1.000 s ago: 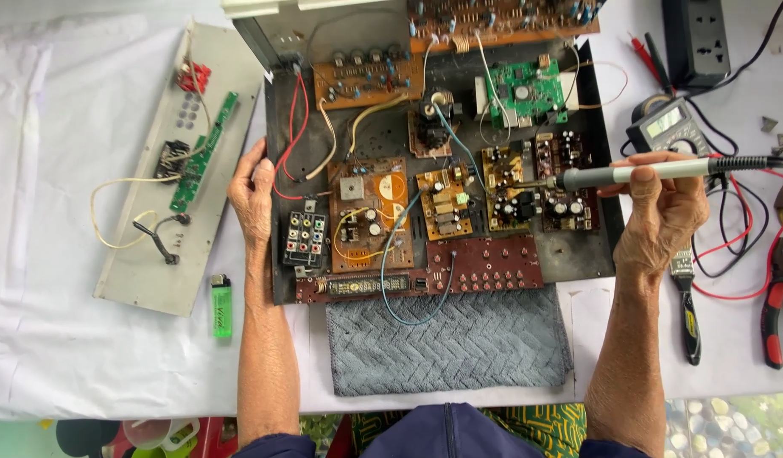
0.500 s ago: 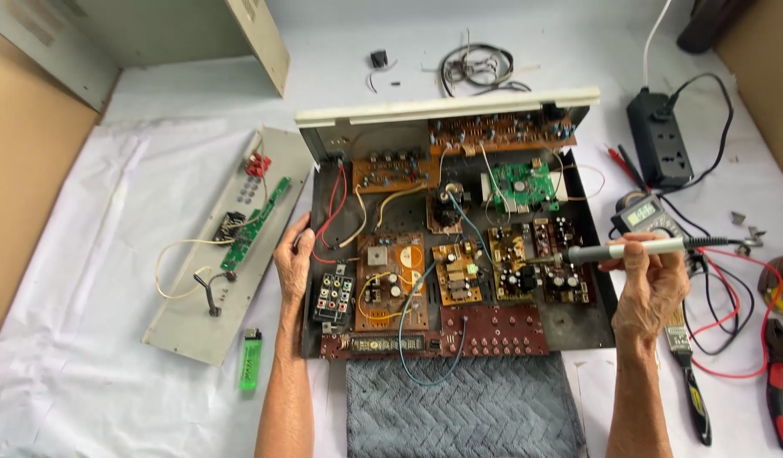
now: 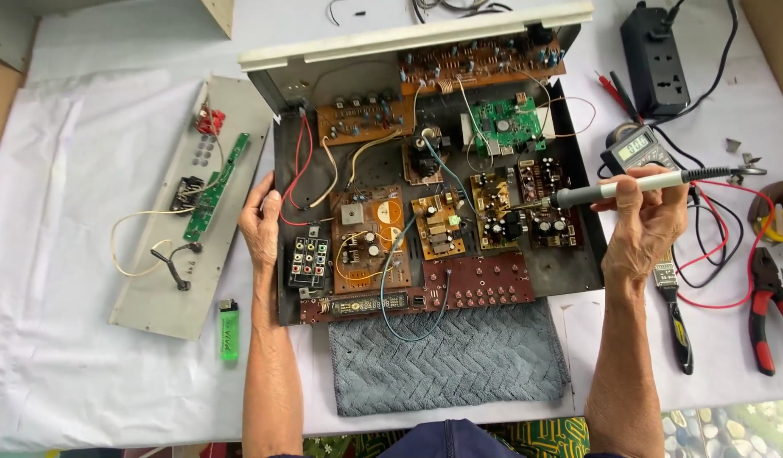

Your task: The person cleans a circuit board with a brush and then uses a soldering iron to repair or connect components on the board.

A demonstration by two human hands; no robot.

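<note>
Soldering iron [image 3: 637, 187] lies level at centre right of the frame, gripped by the right hand's [image 3: 642, 225] curled fingers, its tip over the boards in the opened amplifier chassis [image 3: 578, 271]. Left hand [image 3: 260, 225] rests open-fingered, holding nothing, on the chassis's left edge.
</note>
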